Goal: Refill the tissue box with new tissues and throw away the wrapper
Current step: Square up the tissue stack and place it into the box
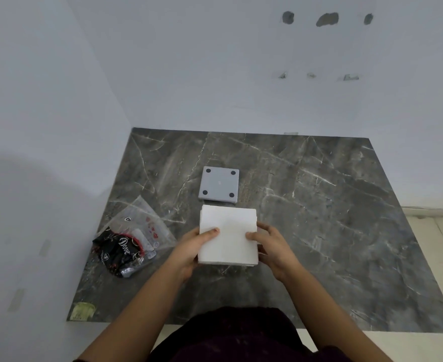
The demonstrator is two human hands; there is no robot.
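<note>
A white stack of tissues [229,231] is held over the middle of the dark marble slab [319,205]. My left hand [191,246] grips its left side with the thumb on top. My right hand [272,246] grips its right side the same way. Just beyond the stack lies a grey square tissue box part [219,186] with four dark round feet facing up. The crumpled clear and black plastic wrapper [130,241] lies on the slab to the left of my left hand.
White walls stand close at the left and behind the slab. A pale tiled floor [439,244] shows to the right. A small yellowish sticker [80,310] sits at the slab's near left corner. My dark clothing fills the bottom centre.
</note>
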